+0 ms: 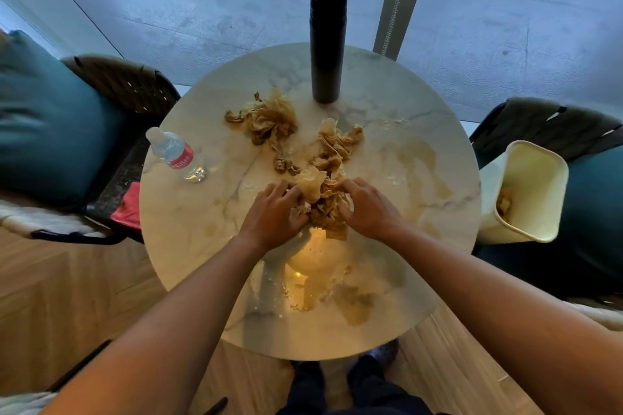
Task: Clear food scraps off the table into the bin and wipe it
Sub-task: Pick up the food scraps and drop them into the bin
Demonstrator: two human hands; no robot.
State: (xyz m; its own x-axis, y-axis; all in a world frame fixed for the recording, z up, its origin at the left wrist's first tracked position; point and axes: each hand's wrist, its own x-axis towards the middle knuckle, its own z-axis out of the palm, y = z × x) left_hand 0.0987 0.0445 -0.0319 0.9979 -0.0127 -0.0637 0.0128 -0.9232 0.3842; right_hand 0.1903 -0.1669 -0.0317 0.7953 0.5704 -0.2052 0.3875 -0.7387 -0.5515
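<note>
A round marble table [188, 212] is smeared with brownish liquid and crumbs. Soggy brown scraps lie on it in clumps: one pile [269, 121] at the back left, another [337, 148] in the middle. My left hand [273, 212] and my right hand [367, 209] close in from both sides on the nearest wad of scraps [320, 199], fingers curled round it. A cream bin [526, 192] stands off the table's right edge, tilted, with some scraps inside.
A tall black flask [327, 44] stands at the table's back. A small water bottle [177, 155] lies at the left edge. Chairs with teal cushions [50, 118] flank the table. A puddle [313, 280] sits near the front edge.
</note>
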